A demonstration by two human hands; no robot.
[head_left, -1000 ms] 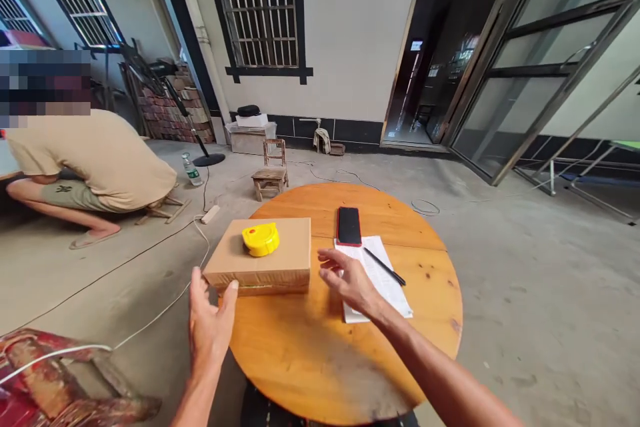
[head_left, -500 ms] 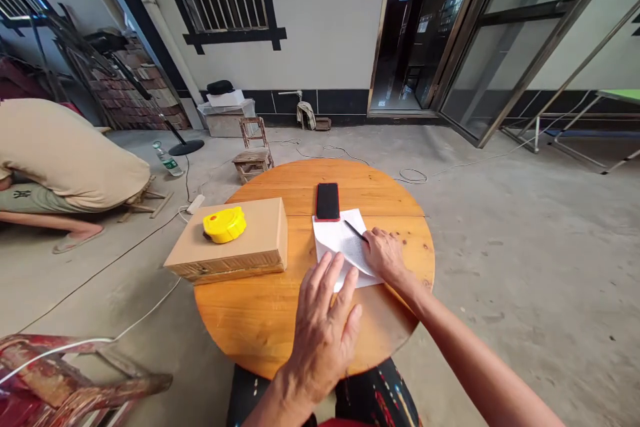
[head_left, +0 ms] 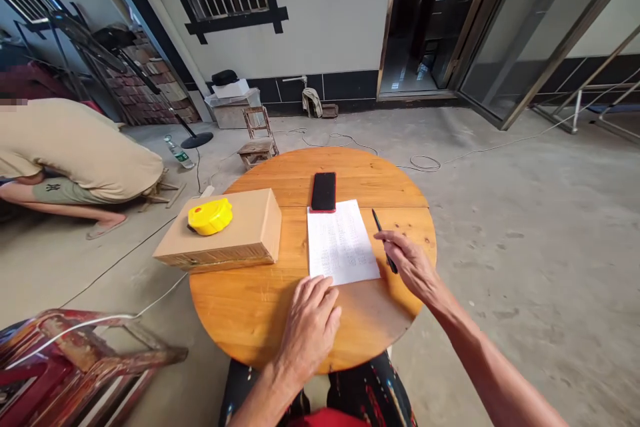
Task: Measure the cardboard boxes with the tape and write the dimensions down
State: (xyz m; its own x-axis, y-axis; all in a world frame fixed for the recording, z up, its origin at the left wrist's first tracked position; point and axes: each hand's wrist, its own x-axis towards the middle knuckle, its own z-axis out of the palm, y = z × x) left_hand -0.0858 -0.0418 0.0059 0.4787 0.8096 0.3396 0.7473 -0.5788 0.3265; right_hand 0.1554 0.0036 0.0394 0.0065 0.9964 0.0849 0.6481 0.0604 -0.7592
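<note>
A white sheet of paper [head_left: 341, 240] with rows of small writing lies flat on the round wooden table [head_left: 250, 310]. My left hand [head_left: 311, 327] rests palm down, fingers stretched, with its fingertips at the paper's lower left edge. Just off the paper's right side, my right hand [head_left: 409, 265] grips a dark pen [head_left: 379, 221] between thumb and fingers. A black phone with a red edge [head_left: 323, 192] touches the paper's top left corner.
Left on the table sits a cardboard box [head_left: 240, 227] with a yellow tape measure [head_left: 210, 216] on top. A red wooden stool [head_left: 90, 353] stands at lower left. Beyond are a small chair [head_left: 257, 140], a bottle [head_left: 179, 152] and a crouching person [head_left: 85, 147].
The paper's lifted lower part now lies flat. My right hand has moved off the paper to the right with the pen. My left hand has come down onto the lower edge.
</note>
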